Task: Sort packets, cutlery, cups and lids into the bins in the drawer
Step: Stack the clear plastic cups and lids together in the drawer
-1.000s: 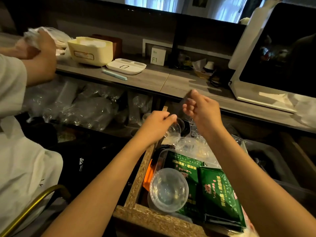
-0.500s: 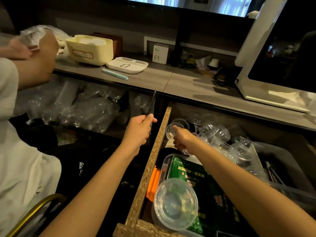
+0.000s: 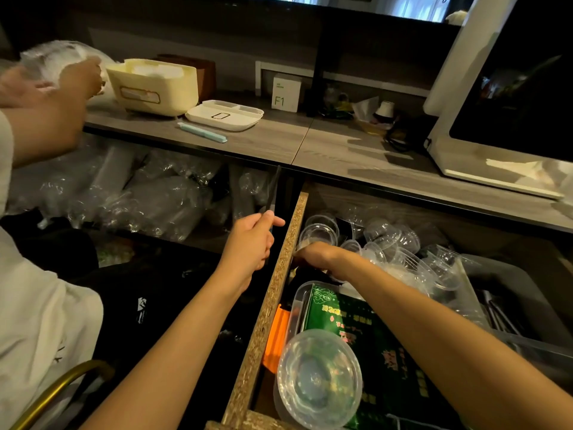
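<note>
Between my two hands runs the chipboard side wall [image 3: 280,274] of the open drawer, and the things to sort lie on the right of it. My left hand [image 3: 251,243] is outside the drawer, fingers curled around a thin dark piece of cutlery [image 3: 273,190] that sticks up and away from my knuckles; I cannot tell whether it is a knife or something else. My right hand [image 3: 322,259] is inside the drawer, just beside the wall, palm down and reaching low; its fingertips are hidden, so I cannot tell whether it is grasping anything. Just beyond that hand sit small clear cups [image 3: 319,232], and to its right a heap of clear dome lids [image 3: 412,259] spreads over a grey bin [image 3: 511,283]. Below my right wrist, nearer to me, green packets [image 3: 359,324] lie in a clear bin [image 3: 297,302], with a round clear lid [image 3: 319,377] resting on top of them at the near end. An orange item [image 3: 277,342] is wedged between that bin and the wall.

Beyond my hands the wooden surface [image 3: 279,138] carries a cream box [image 3: 155,85], a white flat case [image 3: 224,114], a pale blue pen [image 3: 201,132] and a white machine [image 3: 502,88] on the right. Under it, left of my left hand, a shelf holds bagged clear cups [image 3: 148,193]. Far left, another person's hand [image 3: 74,85] touches crinkled plastic [image 3: 52,57].
</note>
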A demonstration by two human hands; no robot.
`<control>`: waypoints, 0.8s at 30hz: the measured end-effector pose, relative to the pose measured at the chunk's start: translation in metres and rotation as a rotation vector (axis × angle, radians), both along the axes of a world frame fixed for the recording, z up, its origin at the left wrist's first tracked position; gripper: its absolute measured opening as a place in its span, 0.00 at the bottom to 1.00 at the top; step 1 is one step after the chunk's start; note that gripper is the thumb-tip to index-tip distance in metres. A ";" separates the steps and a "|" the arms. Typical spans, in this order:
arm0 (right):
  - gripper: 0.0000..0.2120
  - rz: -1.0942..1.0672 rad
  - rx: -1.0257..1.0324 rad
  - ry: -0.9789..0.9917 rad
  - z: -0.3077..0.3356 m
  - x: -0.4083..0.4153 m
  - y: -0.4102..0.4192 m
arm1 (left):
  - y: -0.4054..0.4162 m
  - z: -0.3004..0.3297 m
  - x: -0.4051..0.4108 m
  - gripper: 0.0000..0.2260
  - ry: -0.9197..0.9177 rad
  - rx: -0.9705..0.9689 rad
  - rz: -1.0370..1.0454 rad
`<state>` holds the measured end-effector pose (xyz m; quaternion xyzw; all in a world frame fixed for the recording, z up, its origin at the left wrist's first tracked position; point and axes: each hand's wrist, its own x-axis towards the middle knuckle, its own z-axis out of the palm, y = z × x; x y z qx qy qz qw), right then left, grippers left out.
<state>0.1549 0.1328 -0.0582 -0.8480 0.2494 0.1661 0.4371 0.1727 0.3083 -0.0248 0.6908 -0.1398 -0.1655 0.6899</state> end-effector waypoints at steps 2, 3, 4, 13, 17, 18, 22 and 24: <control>0.14 -0.019 0.041 0.001 0.000 -0.002 0.001 | 0.000 0.000 -0.001 0.14 -0.011 0.005 -0.006; 0.15 -0.041 0.044 -0.003 -0.001 -0.003 0.001 | 0.000 0.000 -0.001 0.14 -0.017 0.011 -0.010; 0.16 -0.055 0.037 -0.001 0.000 -0.004 0.002 | 0.000 0.000 -0.002 0.14 -0.022 0.017 -0.014; 0.14 -0.244 0.359 -0.078 0.017 -0.015 0.010 | -0.006 0.001 -0.008 0.14 0.011 0.061 -0.056; 0.10 -0.330 0.412 -0.262 0.034 -0.025 0.014 | -0.010 0.013 -0.014 0.13 0.057 -0.007 -0.046; 0.09 -0.345 0.432 -0.291 0.040 -0.030 0.015 | -0.011 0.016 -0.016 0.13 0.063 -0.024 -0.033; 0.10 -0.373 0.543 -0.440 0.064 -0.054 0.019 | -0.019 0.024 -0.019 0.14 0.081 -0.056 0.012; 0.12 -0.334 0.591 -0.526 0.075 -0.066 0.022 | -0.026 0.029 -0.023 0.14 0.130 -0.087 0.008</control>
